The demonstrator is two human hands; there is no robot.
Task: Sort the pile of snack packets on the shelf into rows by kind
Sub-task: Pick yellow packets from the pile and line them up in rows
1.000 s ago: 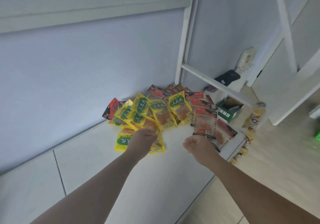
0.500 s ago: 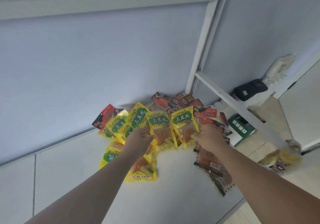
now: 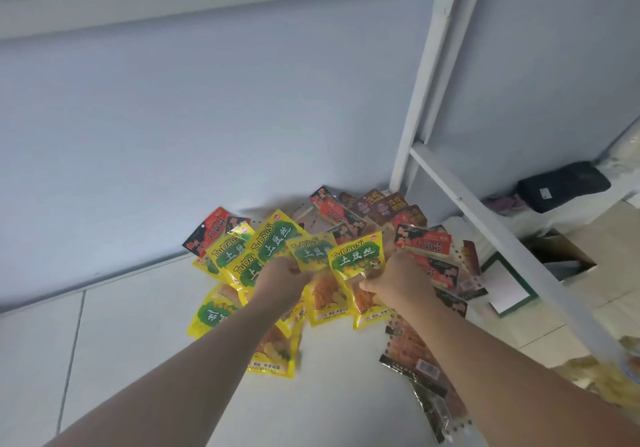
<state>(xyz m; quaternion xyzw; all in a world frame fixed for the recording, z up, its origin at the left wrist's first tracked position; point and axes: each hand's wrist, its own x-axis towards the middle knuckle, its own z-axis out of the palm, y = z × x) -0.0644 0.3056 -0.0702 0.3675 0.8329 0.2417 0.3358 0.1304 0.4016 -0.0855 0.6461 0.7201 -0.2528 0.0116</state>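
A pile of snack packets lies on the white shelf against the wall. Yellow packets with green labels fan out at the pile's left and middle. Red and black packets lie to the right, with dark brown ones at the back. My left hand rests on the yellow packets, its fingers closed on one. Beside it, my right hand grips another yellow packet. Under my right forearm lies a strip of clear packets with dark edges.
A white shelf post and a slanted white bar stand right of the pile. Below the shelf's right edge are a green and white box, an open carton and a black pouch on the floor.
Both hands have moved up from the front of the pile onto the yellow packets. My right hand left the red packets and took hold of a yellow one. The camera moved closer.
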